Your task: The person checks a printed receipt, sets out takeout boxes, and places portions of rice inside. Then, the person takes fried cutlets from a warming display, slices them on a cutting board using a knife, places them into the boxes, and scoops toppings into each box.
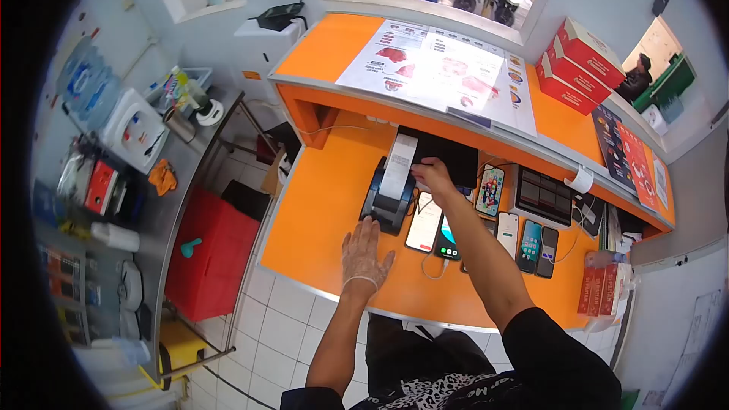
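A dark receipt printer [377, 211] sits on the orange counter, and a long white printed receipt [398, 171] runs up out of it. My right hand [434, 181] is at the receipt's right edge, its fingers closed on the paper; the exact grip is partly hidden. On my left hand [363, 258] is a clear plastic glove. Its fingers lie stretched out, with the tips against the printer's front. Right of the printer lies a white-screen phone [424, 224], and another phone [448, 239] is partly covered by my right forearm.
Several more phones, such as a colourful-screen one [490, 189], lie beside a dark cash-drawer-like tray [543, 196]. Menu sheets [444, 68] and red boxes [581, 64] rest on the raised shelf [326, 45]. At left stands a metal table [199, 153] with a red bin [213, 258] below.
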### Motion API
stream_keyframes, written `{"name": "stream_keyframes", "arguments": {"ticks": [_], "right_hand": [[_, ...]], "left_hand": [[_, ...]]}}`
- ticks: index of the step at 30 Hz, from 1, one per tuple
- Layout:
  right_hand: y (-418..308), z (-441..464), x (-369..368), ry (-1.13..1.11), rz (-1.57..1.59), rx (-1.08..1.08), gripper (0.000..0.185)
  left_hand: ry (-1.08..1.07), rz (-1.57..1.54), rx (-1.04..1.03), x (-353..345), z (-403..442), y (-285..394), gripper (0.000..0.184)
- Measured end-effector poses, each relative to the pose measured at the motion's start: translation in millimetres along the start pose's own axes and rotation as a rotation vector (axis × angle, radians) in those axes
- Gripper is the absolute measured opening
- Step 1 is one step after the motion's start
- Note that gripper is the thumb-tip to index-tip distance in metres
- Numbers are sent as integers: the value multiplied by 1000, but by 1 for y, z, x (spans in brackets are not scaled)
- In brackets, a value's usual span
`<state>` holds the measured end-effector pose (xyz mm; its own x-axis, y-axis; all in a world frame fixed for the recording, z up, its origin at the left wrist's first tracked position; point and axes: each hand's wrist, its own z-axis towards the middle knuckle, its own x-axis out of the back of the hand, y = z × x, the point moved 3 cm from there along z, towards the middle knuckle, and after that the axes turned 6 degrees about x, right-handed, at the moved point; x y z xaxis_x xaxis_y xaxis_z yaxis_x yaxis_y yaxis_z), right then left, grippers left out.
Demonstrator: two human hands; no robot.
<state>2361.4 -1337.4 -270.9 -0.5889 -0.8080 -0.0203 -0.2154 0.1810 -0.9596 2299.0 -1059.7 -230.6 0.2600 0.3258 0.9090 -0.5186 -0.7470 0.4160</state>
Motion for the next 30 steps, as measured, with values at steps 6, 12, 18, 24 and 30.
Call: {"name": "stream_keyframes", "arguments": {"ticks": [6, 12, 18, 24, 30], "right_hand": [[-15, -19, -48, -164, -46, 156, 39], [-14, -59, 19, -580, -456, 219, 34], [-37, -107, 46, -466, -395, 163, 38], [-12, -117, 48, -426, -343, 266, 29], [-1, -195, -31, -210, -520, 634, 31]], "left_hand": [[-106, 180, -105, -21, 54, -4, 78], [-232, 287, -26, -15, 62, 6, 78], [-270, 292, 19, -19, 61, 11, 79], [-235, 296, 40, -20, 59, 13, 85], [10, 216, -31, -46, 50, 2, 95]]}}
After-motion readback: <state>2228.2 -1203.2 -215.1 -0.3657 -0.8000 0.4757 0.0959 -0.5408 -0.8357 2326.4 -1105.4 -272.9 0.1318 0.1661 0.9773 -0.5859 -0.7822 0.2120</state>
